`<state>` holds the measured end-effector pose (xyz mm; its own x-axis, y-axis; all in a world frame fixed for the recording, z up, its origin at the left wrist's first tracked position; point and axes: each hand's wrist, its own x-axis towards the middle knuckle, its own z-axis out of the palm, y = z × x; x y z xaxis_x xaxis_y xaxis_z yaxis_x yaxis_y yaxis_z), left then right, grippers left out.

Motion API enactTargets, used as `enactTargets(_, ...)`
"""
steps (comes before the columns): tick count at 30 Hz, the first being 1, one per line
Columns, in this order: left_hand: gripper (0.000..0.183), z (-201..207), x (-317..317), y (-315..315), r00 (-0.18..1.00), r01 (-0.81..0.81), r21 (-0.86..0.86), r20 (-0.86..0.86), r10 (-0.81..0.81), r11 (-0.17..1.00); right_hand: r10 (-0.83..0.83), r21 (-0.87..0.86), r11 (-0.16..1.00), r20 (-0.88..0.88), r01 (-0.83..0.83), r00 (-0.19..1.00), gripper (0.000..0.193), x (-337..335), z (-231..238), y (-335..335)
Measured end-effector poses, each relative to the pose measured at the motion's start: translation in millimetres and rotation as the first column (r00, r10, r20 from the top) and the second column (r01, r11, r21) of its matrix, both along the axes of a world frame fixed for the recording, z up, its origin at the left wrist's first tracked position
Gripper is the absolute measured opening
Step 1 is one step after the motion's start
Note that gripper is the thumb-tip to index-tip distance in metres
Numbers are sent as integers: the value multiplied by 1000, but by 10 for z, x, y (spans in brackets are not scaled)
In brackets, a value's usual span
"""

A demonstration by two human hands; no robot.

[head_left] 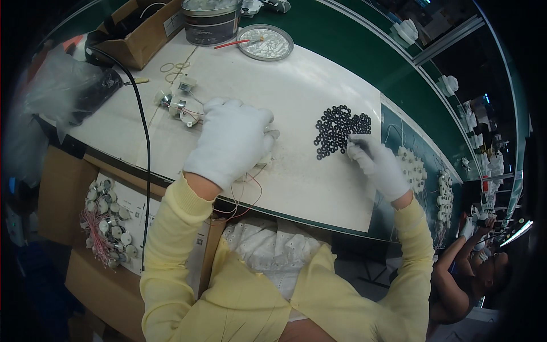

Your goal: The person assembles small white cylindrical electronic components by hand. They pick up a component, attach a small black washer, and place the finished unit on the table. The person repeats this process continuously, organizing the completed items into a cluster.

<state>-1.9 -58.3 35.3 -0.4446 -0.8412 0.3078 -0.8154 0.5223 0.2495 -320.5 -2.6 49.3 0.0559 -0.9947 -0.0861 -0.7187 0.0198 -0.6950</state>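
Note:
My left hand [231, 139], in a white glove, curls palm down over the near-left part of the white table. It grips a small part that the glove mostly hides; thin red wires [254, 183] trail from under it over the table's front edge. A heap of small black rings [342, 130] lies flat to the right. At the heap's right edge my right hand [376, 162], also gloved, has thumb and fingers drawn together; what is between them is too small to make out. Several small motors with white housings [183, 108] lie just left of my left hand.
Farther back stand a grey tub [211, 25] and a round lid [266, 43] with a red-handled brush on it. A black cable [142, 117] crosses the left side. Below left, a cardboard box [85, 268] holds wired motors. White parts [411, 169] line the right; another person [461, 279] sits beyond.

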Motion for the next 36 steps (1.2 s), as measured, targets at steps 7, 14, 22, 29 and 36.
enactTargets(7,16,-92,24,-41,994,22,-17,-104,-24,1000,162,-131,971,-261,-202,952,32,41,60,-52)
enactTargets(14,11,-101,-24,-23,961,-21,-319,-269,-70,947,267,-94,933,-465,-347,844,29,41,197,-72)
enactTargets(22,13,-40,104,311,976,35,-296,-195,-96,955,387,0,900,-460,-436,799,30,-16,351,111)
enactTargets(29,20,-133,-3,409,988,-18,-241,-152,-20,970,366,-58,874,-574,-482,732,22,2,304,98)
enactTargets(36,37,-106,11,545,993,-84,-190,-99,66,978,153,-151,835,-860,-529,487,46,-107,66,841)
